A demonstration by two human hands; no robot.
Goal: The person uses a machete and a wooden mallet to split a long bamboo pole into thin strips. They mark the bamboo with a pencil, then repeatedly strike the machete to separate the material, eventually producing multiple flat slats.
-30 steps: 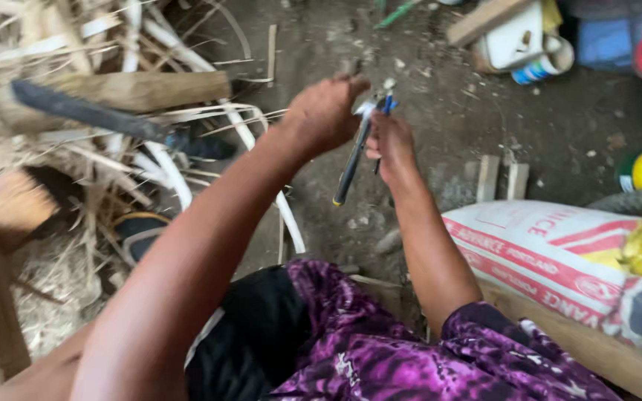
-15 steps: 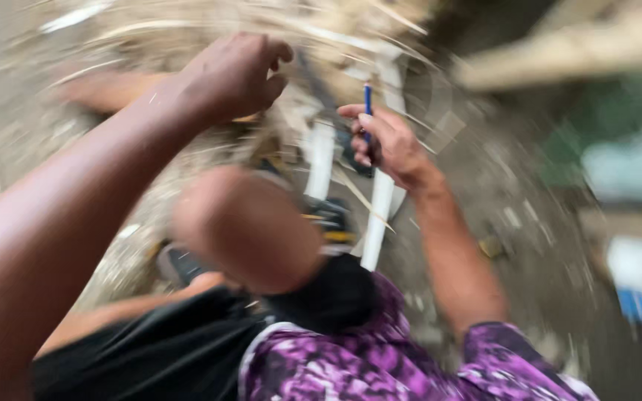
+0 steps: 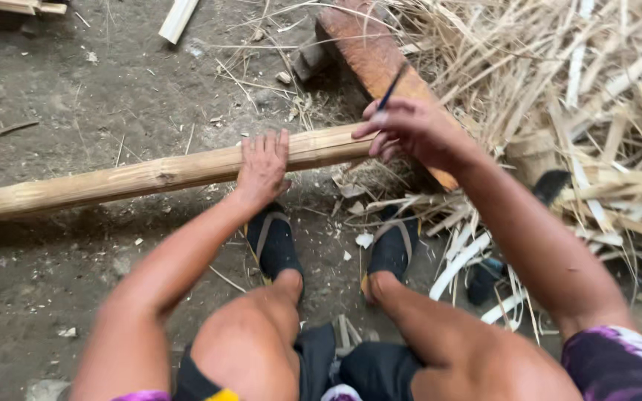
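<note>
The long pale bamboo pole point(image 3: 143, 177) lies across the dirt floor in front of your feet, its long axis running left to right, right end slightly higher. Your left hand point(image 3: 263, 167) presses flat on it, fingers spread. Your right hand point(image 3: 410, 130) pinches a thin blue pen point(image 3: 391, 87) at the pole's right end, tip pointing up and away from you.

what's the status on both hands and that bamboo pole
Left hand flat on bamboo pole. Right hand pinching blue pen at pole's end. Pole lies across dirt, straw pile crowding right.
</note>
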